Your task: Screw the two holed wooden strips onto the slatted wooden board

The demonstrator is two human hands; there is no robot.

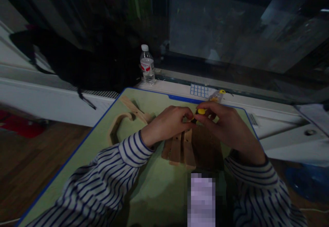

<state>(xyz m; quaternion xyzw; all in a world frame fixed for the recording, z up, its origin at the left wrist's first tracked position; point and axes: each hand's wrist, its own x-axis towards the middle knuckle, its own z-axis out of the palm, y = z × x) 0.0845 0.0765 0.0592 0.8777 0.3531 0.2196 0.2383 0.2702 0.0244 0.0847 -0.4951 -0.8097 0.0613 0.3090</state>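
Observation:
Above the far part of the table, my right hand [228, 124] pinches a small yellow-and-black tool [201, 111] between thumb and fingers. The thumb and forefinger of my left hand [171, 122] close at its dark lower end; what lies between those fingertips is mostly hidden. Under my hands is a brown board [208, 148]. Two pale wooden strips lie side by side on it, the left strip [175, 150] and the right strip [189, 150], each with a dark hole near its far end.
A curved wooden piece [114, 127] and a long wooden piece [130, 106] lie at the table's [151, 192] left. On the sill behind stand a water bottle [147, 66], a blue-gridded sheet [199, 90] and a clear bag [215, 96]. A black bag [84, 62] rests at left.

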